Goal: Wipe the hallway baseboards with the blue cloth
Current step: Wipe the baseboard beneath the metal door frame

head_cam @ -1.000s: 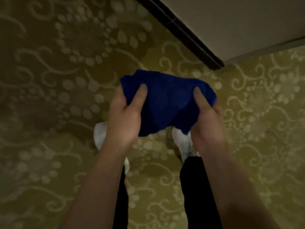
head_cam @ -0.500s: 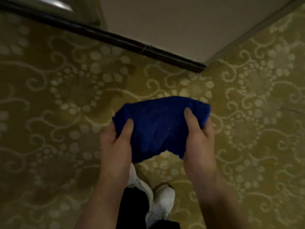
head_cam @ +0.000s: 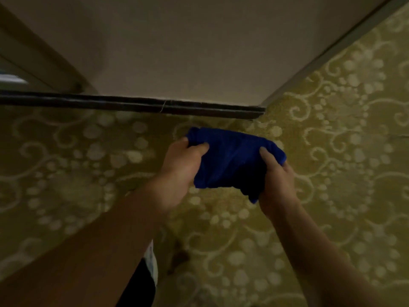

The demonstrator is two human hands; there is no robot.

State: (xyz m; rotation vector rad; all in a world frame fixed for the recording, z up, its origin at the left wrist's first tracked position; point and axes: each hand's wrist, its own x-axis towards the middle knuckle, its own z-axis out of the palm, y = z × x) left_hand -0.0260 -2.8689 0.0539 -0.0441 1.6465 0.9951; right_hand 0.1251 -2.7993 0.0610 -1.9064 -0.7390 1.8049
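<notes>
While both hands grip the blue cloth (head_cam: 232, 160) above the patterned carpet (head_cam: 77, 173), the dark baseboard (head_cam: 132, 105) lies ahead of and below them, apart from the cloth. Its long axis runs left to right, ending at the wall corner (head_cam: 262, 109). Left hand (head_cam: 181, 173) pinches the cloth's left end, thumb on top; right hand (head_cam: 276, 180) clamps the right end. Neither hand looks nearer; the coming move likely calls for lowering the cloth forward to the board.
</notes>
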